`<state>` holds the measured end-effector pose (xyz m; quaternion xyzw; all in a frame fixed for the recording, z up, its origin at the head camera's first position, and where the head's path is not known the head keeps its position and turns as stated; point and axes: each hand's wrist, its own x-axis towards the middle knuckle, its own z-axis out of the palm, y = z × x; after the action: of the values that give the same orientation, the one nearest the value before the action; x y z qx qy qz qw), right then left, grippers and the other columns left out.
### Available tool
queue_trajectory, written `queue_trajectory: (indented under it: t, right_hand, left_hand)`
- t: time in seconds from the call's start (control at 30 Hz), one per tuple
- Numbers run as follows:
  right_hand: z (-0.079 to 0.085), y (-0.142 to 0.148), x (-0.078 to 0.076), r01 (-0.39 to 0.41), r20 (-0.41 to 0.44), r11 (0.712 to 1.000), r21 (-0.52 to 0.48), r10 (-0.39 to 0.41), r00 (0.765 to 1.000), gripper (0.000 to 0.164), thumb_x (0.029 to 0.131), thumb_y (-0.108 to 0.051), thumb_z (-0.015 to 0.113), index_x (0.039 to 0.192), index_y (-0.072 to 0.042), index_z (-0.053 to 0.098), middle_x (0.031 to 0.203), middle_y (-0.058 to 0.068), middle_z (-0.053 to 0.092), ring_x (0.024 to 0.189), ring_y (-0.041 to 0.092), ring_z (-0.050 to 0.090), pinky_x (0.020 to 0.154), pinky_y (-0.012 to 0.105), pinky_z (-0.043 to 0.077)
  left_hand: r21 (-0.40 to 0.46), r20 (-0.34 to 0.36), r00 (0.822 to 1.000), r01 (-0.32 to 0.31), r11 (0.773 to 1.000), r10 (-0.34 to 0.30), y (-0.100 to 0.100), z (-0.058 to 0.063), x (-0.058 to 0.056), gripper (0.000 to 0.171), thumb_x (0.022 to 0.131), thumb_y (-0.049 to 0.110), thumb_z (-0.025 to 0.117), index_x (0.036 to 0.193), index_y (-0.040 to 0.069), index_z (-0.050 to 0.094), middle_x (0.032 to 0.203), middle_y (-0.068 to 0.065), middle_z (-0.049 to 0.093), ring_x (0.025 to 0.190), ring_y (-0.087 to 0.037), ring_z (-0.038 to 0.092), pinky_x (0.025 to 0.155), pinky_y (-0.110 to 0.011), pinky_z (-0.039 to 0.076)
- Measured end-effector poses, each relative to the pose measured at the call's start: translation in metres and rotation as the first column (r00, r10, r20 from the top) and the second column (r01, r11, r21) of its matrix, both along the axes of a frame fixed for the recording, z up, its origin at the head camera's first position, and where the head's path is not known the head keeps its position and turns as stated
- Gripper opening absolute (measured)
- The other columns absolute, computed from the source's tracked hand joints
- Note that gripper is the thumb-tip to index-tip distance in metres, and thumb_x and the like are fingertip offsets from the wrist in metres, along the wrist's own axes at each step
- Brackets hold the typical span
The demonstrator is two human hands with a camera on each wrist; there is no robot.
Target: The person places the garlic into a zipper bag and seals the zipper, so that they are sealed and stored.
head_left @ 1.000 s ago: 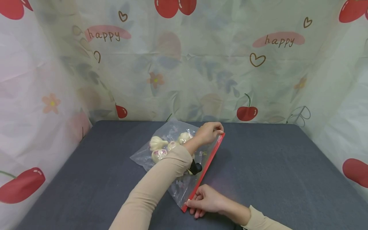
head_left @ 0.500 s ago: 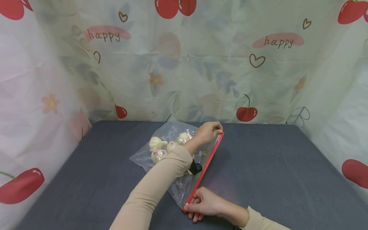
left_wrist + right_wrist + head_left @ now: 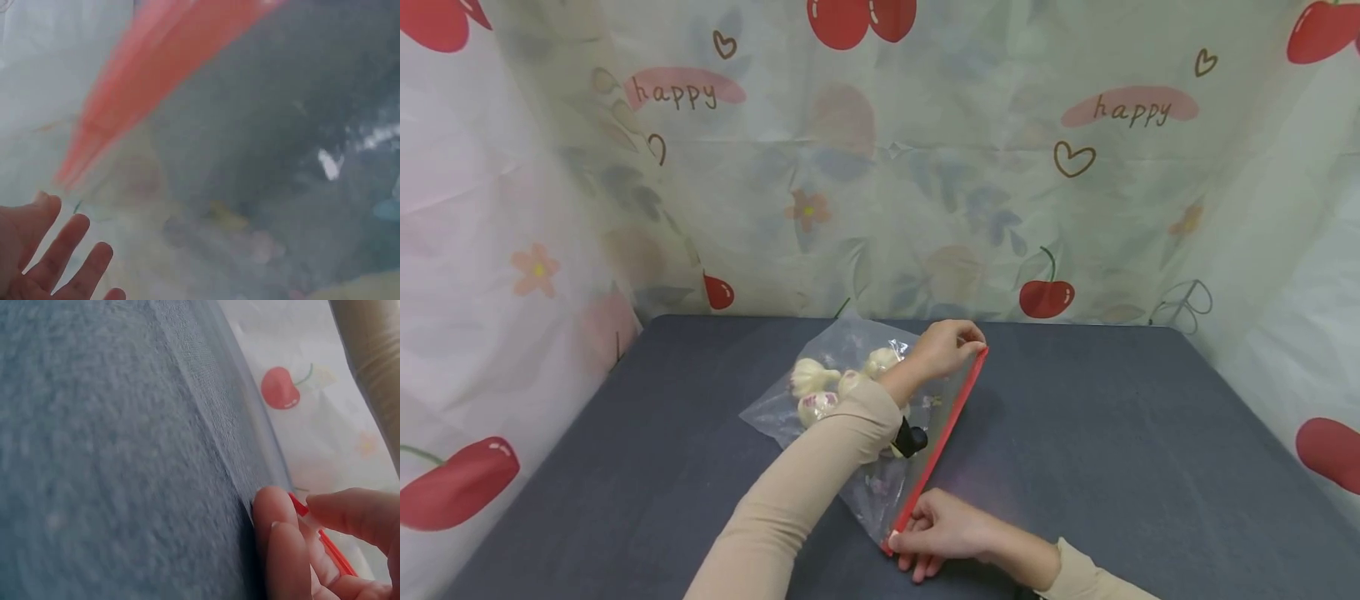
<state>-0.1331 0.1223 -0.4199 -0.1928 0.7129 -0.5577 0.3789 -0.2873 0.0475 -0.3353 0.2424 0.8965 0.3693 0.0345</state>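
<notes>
A clear zip bag with a red zip strip lies aslant at the middle of the dark table. Several garlic bulbs show inside it, some partly covered by the left forearm. My left hand reaches across the bag and pinches the strip's far corner; the left wrist view has the thumb right at the strip's end. At the near corner, my right hand pinches the strip between thumb and fingers. A small white slider sits at those fingertips in the right wrist view.
A dark cloth-like tabletop spreads on both sides of the bag. Printed curtains with cherries and lettering enclose the back and sides. A black strap piece sits on the left wrist, above the bag.
My right thumb has shifted slightly nearer the strip's near corner. The left hand keeps its hold on the far corner, and the bag lies almost as before.
</notes>
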Motion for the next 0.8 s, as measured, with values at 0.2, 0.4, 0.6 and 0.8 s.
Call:
queue_trajectory:
  t: [0.2,0.4,0.6,0.8]
  right_hand:
    - [0.001,0.011,-0.004,0.006,0.043,1.000,0.023,-0.007,0.999,0.026,0.089,-0.020,0.063,0.094,0.006,0.066,0.068,-0.002,0.066,0.053,0.001,0.062,0.048,0.014,0.048]
    - [0.006,0.024,-0.014,0.096,0.041,0.989,0.108,-0.101,0.994,0.034,0.089,-0.034,0.063,0.093,0.000,0.060,0.073,0.000,0.068,0.056,0.004,0.063,0.051,0.017,0.051]
    - [0.010,0.040,-0.031,0.244,-0.018,0.960,0.139,-0.244,0.970,0.037,0.091,-0.037,0.060,0.096,0.000,0.058,0.078,0.002,0.070,0.060,0.006,0.065,0.056,0.021,0.053]
    - [0.013,0.049,-0.044,0.310,-0.068,0.942,0.130,-0.303,0.951,0.036,0.093,-0.034,0.057,0.100,0.001,0.058,0.081,0.002,0.070,0.064,0.007,0.066,0.060,0.024,0.055]
  left_hand:
    - [-0.027,0.001,0.999,0.041,0.999,-0.041,-0.019,0.006,0.001,0.022,0.096,0.026,0.053,0.110,0.014,0.065,0.111,-0.003,0.065,0.106,-0.019,0.061,0.085,-0.028,0.049]
    - [0.029,-0.052,0.998,-0.022,0.999,0.023,-0.066,0.008,-0.010,0.021,0.095,0.017,0.055,0.107,0.003,0.065,0.108,-0.013,0.067,0.101,-0.026,0.064,0.087,-0.033,0.051]
    - [-0.027,0.019,0.981,-0.195,0.980,0.196,-0.127,0.004,-0.019,0.028,0.096,0.022,0.051,0.116,0.004,0.060,0.119,-0.014,0.062,0.111,-0.030,0.059,0.091,-0.039,0.049]
    - [-0.095,0.082,0.946,-0.305,0.948,0.313,-0.184,-0.004,-0.017,0.035,0.097,0.025,0.047,0.121,0.002,0.054,0.125,-0.021,0.056,0.116,-0.036,0.053,0.095,-0.047,0.044]
